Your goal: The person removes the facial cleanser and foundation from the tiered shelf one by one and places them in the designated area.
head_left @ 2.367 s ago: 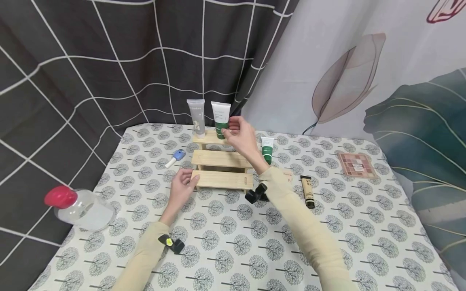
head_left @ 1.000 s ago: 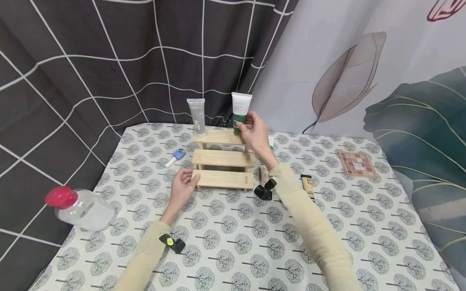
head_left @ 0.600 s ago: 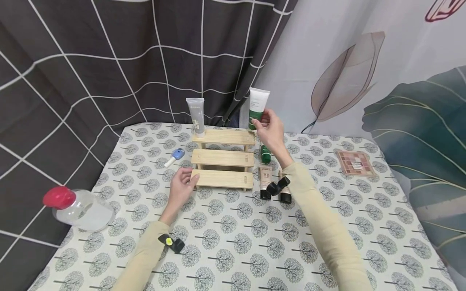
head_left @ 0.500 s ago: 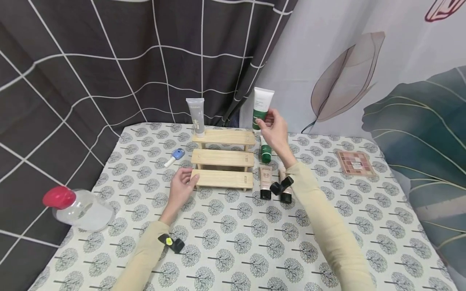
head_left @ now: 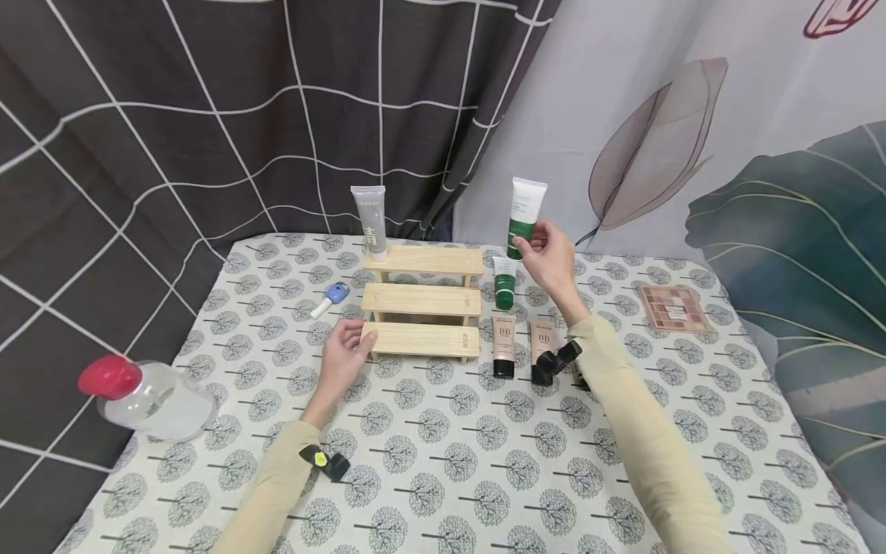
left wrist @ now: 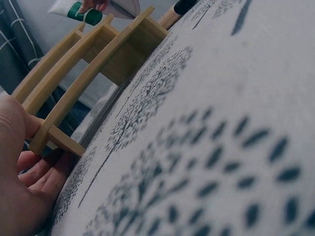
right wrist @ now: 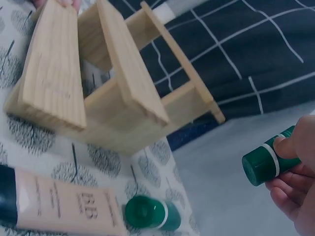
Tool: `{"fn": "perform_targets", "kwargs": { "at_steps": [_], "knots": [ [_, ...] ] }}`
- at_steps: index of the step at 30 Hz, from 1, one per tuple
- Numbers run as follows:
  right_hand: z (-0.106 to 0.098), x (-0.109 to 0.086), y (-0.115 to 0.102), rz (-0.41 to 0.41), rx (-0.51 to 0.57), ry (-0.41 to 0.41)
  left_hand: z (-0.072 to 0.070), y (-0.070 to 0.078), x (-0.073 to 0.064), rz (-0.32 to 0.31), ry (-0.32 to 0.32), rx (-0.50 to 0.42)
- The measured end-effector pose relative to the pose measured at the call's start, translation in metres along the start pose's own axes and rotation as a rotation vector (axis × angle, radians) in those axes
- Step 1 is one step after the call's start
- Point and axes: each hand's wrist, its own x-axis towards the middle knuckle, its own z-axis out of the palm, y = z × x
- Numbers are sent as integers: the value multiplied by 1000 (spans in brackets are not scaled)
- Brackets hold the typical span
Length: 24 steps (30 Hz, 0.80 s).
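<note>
My right hand grips a white-and-green squeeze tube by its green lower part, raised behind and right of a wooden three-step stand. In the right wrist view its green cap points down, off the stand. The left hand pinches the left end of the stand's lowest step, thumb on top and fingers beneath, as the left wrist view shows. A grey tube stands upright at the left of the top step. Below the held tube a smaller green-and-white tube lies on the cloth.
Two BB cream tubes lie right of the stand; a further tube is mostly hidden by the right sleeve. A blue-and-white bottle lies left of it. A clear bottle with a red top sits far left, a makeup palette far right.
The right hand has lifted the white-and-green tube off the top step and carried it right, past the stand's end, lowering it slightly. My left hand has stayed on the lowest step.
</note>
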Motion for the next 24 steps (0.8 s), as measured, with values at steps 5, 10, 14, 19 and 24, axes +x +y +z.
{"fn": "perform_targets", "kwargs": {
  "at_steps": [5,10,14,19,24],
  "knots": [
    [-5,-2,10,34,-3,2,-1,0,0,-1,-3,9],
    [-10,-5,20,65,-16,-1,-1,2,-1,-4,-8,7],
    [-12,-6,29,98,-33,-13,-1,2,-1,1,-7,9],
    [-14,-9,43,129,-90,-26,0,3,-2,4,0,23],
    [-15,-13,54,157,-125,-53,1,2,-2,0,1,41]
  ]
}}
